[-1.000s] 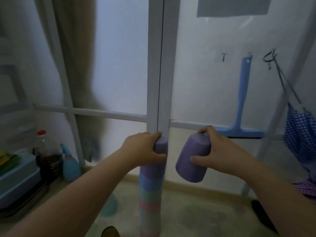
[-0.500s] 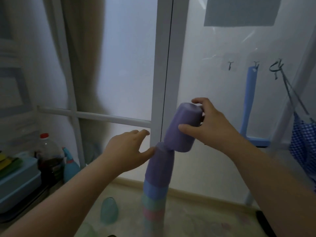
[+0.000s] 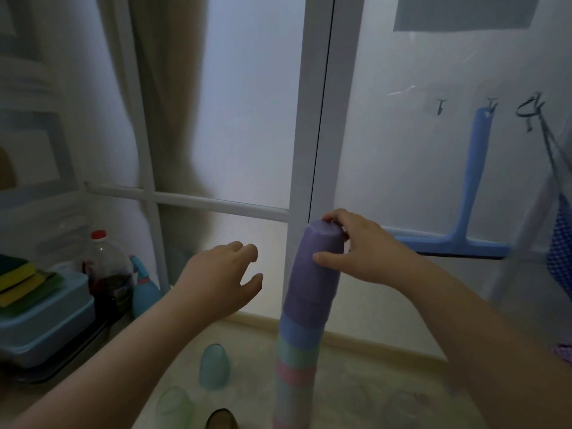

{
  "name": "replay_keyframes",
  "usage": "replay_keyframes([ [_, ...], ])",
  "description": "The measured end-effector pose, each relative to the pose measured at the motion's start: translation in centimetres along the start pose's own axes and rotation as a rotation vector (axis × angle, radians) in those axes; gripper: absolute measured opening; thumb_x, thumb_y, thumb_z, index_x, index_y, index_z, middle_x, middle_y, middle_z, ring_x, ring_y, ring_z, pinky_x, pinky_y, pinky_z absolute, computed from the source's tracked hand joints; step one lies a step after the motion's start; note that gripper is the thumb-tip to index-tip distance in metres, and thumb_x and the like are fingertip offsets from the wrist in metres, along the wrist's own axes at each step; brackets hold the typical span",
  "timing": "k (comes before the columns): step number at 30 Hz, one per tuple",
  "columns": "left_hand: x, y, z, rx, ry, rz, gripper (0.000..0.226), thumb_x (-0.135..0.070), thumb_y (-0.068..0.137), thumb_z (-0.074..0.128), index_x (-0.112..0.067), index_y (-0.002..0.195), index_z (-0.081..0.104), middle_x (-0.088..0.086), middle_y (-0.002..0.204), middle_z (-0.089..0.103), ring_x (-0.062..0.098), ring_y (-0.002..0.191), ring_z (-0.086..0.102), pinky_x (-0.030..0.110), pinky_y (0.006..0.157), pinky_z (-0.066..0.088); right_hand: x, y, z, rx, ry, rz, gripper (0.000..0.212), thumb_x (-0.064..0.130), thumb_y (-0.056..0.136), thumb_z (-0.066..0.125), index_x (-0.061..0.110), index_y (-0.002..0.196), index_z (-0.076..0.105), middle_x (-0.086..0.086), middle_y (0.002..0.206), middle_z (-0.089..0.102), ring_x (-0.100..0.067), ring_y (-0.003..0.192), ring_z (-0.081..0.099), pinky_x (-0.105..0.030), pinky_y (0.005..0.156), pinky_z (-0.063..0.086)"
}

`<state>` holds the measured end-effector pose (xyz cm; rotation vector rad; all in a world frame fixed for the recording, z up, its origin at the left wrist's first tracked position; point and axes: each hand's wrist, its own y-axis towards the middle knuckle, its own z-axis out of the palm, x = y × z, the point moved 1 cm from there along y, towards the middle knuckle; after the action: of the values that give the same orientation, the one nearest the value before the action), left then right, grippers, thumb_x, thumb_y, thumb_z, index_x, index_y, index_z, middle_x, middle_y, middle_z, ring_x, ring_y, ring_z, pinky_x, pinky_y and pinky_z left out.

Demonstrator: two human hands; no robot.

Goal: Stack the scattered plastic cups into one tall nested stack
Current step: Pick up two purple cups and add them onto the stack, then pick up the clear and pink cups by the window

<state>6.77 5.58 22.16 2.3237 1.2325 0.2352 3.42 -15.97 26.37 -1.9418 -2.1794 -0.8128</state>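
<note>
Just open room beside stack (image 3: pixel 305 308).

Place: home utility corner or enclosed balcony.
Walls: frosted glass panels (image 3: pixel 247 103) in white frames.
Cleaning gear: blue squeegee (image 3: pixel 470 187) on a hook, spray bottle (image 3: pixel 144 286), sponges (image 3: pixel 18 280) on a blue storage box (image 3: pixel 46 323).
Other: dark-liquid bottle (image 3: pixel 106 274), beige curtain (image 3: pixel 173 88).

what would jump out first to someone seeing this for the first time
A tall stack of pastel cups rises at centre, its purple top cup gripped by the right hand while the left hand hovers open beside it. A blue squeegee hangs on the frosted glass at right.
</note>
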Motion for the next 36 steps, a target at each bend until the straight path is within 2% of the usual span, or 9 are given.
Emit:
replay_keyframes([
  [5, -1.5, -0.4, 0.0, -0.058, -0.059, 0.075, 0.032, -0.041, 0.088, 0.046, -0.02, 0.112, 0.053, 0.0, 0.105, 0.065, 0.021, 0.088, 0.061, 0.031, 0.069, 0.046, -0.7, -1.6, -0.2, -0.018, 0.026, 0.046, 0.074, 0.047, 0.078, 0.066, 0.027, 0.14, 0.03, 0.004, 0.14, 0.047, -0.013, 0.113, 0.052, -0.035, 0.097, 0.048],
  [9, -3.9, -1.3, 0.9, -0.049, -0.082, 0.221, 0.038, -0.048, 0.076, 0.035, -0.02, 0.086, 0.059, 0.0, 0.074, 0.067, 0.024, 0.064, 0.063, 0.028, 0.047, 0.034, -2.5, -4.1, 0.0, -0.036, 0.004, 0.13, 0.066, 0.05, 0.08, 0.062, 0.029, 0.136, 0.036, 0.008, 0.128, 0.052, -0.008, 0.103, 0.052, -0.033, 0.094, 0.048],
  [13, -7.6, -2.8, 2.9, 0.031, -0.172, 0.336, 0.037, -0.046, 0.074, 0.033, -0.018, 0.08, 0.057, 0.0, 0.067, 0.065, 0.024, 0.056, 0.062, 0.03, 0.046, 0.048, -5.4, -7.7, 1.5, -0.003, -0.045, 0.242, 0.059, 0.05, 0.081, 0.061, 0.029, 0.132, 0.041, 0.007, 0.124, 0.054, -0.007, 0.101, 0.052, -0.027, 0.089, 0.047],
  [16, -10.0, -4.0, 5.9, 0.127, -0.252, 0.392, 0.045, -0.048, 0.073, 0.028, -0.018, 0.088, 0.058, 0.001, 0.077, 0.066, 0.024, 0.066, 0.064, 0.034, 0.053, 0.053, -7.8, -11.0, 2.9, 0.056, -0.09, 0.345, 0.055, 0.045, 0.082, 0.062, 0.027, 0.131, 0.043, 0.006, 0.124, 0.055, -0.008, 0.101, 0.051, -0.024, 0.086, 0.043],
  [20, -12.2, -5.2, 11.1, 0.257, -0.308, 0.453, 0.059, -0.054, 0.071, 0.019, -0.017, 0.102, 0.053, 0.004, 0.095, 0.066, 0.029, 0.086, 0.065, 0.038, 0.066, 0.055, -10.7, -15.9, 4.9, 0.152, -0.152, 0.493, 0.053, 0.044, 0.084, 0.061, 0.024, 0.13, 0.044, 0.002, 0.127, 0.055, -0.015, 0.111, 0.053, -0.032, 0.094, 0.046],
  [24, -14.3, -6.5, 15.5, 0.409, -0.298, 0.473, 0.035, -0.043, 0.086, 0.043, -0.017, 0.108, 0.05, 0.004, 0.104, 0.063, 0.027, 0.096, 0.061, 0.039, 0.076, 0.052, -13.4, -20.5, 7.1, 0.217, -0.146, 0.634, 0.053, 0.038, 0.084, 0.062, 0.02, 0.13, 0.045, -0.003, 0.127, 0.056, -0.017, 0.112, 0.053, -0.022, 0.082, 0.038],
  [27, -15.8, -8.0, 18.1, 0.525, -0.288, 0.474, 0.035, -0.042, 0.086, 0.046, -0.017, 0.111, 0.049, 0.004, 0.105, 0.062, 0.026, 0.094, 0.061, 0.039, 0.076, 0.053, -15.5, -23.2, 8.5, 0.288, -0.152, 0.719, 0.053, 0.035, 0.084, 0.063, 0.018, 0.131, 0.044, -0.005, 0.129, 0.053, -0.019, 0.111, 0.054, -0.021, 0.079, 0.036],
  [33, -18.2, -10.5, 21.5, 0.675, -0.277, 0.422, 0.052, -0.051, 0.082, 0.052, -0.021, 0.123, 0.042, 0.003, 0.115, 0.057, 0.025, 0.104, 0.057, 0.037, 0.078, 0.049, -19.6, -25.9, 10.7, 0.432, -0.189, 0.782, 0.062, 0.036, 0.081, 0.065, 0.022, 0.135, 0.04, -0.003, 0.146, 0.039, -0.024, 0.125, 0.048, -0.039, 0.105, 0.039],
  [36, -19.6, -11.7, 23.0, 0.77, -0.255, 0.387, 0.064, -0.054, 0.077, 0.056, -0.022, 0.128, 0.036, 0.001, 0.121, 0.053, 0.024, 0.108, 0.053, 0.037, 0.08, 0.048, -21.3, -25.8, 11.5, 0.464, -0.19, 0.74, 0.063, 0.041, 0.079, 0.064, 0.025, 0.134, 0.039, -0.002, 0.148, 0.037, -0.022, 0.127, 0.046, -0.044, 0.106, 0.037],
])
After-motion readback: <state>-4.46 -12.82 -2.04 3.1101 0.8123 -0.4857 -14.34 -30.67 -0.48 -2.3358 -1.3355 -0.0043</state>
